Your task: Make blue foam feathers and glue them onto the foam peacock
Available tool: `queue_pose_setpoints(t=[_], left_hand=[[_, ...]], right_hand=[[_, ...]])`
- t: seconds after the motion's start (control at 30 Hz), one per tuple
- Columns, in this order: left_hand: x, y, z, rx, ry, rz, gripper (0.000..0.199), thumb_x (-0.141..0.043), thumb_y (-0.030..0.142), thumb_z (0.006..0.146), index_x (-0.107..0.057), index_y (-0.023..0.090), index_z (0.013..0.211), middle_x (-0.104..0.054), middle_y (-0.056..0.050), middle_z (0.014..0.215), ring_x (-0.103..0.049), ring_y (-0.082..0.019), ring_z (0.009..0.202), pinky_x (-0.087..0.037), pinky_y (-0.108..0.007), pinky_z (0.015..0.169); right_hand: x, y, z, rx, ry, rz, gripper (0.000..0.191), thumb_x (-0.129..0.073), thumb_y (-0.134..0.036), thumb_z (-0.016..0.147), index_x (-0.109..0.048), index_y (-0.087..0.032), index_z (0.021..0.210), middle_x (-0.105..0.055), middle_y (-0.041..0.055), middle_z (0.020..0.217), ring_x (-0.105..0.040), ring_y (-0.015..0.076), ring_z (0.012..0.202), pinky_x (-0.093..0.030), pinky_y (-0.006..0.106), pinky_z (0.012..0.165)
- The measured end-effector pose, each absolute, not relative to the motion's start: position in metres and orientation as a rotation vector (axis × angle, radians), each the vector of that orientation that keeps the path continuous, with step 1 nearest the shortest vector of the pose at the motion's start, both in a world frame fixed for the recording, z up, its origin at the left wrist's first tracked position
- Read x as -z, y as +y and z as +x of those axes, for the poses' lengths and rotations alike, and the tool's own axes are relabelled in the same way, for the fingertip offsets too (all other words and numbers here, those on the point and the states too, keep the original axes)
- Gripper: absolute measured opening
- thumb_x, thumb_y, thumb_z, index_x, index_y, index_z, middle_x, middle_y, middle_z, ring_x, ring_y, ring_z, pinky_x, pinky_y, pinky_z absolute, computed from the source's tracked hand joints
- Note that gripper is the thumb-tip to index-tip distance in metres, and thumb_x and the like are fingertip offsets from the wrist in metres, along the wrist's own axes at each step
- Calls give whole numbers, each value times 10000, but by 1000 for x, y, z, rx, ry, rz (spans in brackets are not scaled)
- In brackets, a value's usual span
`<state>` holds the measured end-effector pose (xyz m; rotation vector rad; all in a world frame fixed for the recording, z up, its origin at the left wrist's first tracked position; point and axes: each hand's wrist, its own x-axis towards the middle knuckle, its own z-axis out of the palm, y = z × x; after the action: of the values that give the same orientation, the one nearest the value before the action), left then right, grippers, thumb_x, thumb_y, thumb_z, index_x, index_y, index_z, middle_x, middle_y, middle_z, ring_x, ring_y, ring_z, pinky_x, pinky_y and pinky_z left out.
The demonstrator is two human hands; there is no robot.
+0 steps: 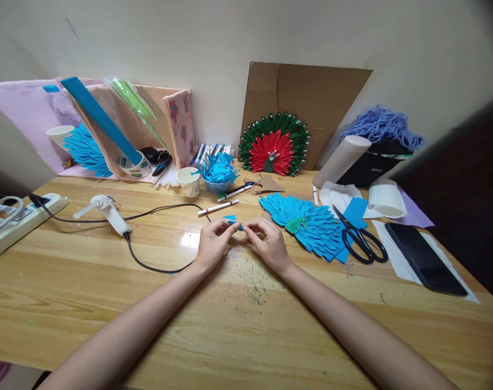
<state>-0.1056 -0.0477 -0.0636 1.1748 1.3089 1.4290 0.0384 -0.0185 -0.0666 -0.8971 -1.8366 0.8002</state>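
Table (238,344): from my remote seat I see a pale, wood-grained top, flecked with dark marks near its middle.
Organiser (180,127): pink and fabric-covered, flowers on its right-hand panel, standing at the back left.
Cardboard (331,103): a brown sheet standing at the back, with a red-and-green feathered fan (274,149) upright before it.
Blue fan (322,230): layered, pointed blue pieces around a green shape, lying on the table.
Hands: I see the left hand (216,241) and right hand (270,244) close together, thumb and forefinger of each pinched on one piece.
Phone (425,257): black, flat, lying on a white sheet (396,266) at the far right.
Scissors (362,244): black-handled, lying at the blue fan's right edge, handles on the near side.
Bowl (217,187): clear, heaped with pointed blue scraps (219,170), beside a white paper cup (188,182).
Marker (218,208): slim, white, red-banded, lying beyond the left hand.
Blue piece (240,227): small, held between both sets of fingertips above the table; I cannot tell its full shape.
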Motion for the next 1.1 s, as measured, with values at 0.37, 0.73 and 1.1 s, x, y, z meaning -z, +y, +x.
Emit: queue_pose_setpoints(t=[0.37,0.73,1.1], left_hand=[[62,-50,-109,-1419,1235,1121,267,-594,375,733,-675,121,712,-644,-50,719,-594,-141,659,-494,-231,611],[59,-49,-105,-1443,1176,1041,251,-623,359,709,-600,111,740,-609,-29,693,-580,-125,565,-526,-265,525],[69,-51,-104,-1341,1281,1276,195,-606,330,731,-615,146,795,-641,-44,740,-620,-152,655,-521,-268,626]], right_hand=[[66,-19,38,-760,-1907,-855,65,-516,-205,810,-559,-194,762,-567,23,749,-562,139,685,-480,265,625],[66,-19,39,-767,-1874,-882,61,-521,-200,803,-546,-192,748,-554,18,736,-551,135,674,-469,258,605],[64,-19,40,-744,-1899,-888,59,-544,-170,773,-544,-191,718,-549,10,717,-539,128,663,-456,239,582]])
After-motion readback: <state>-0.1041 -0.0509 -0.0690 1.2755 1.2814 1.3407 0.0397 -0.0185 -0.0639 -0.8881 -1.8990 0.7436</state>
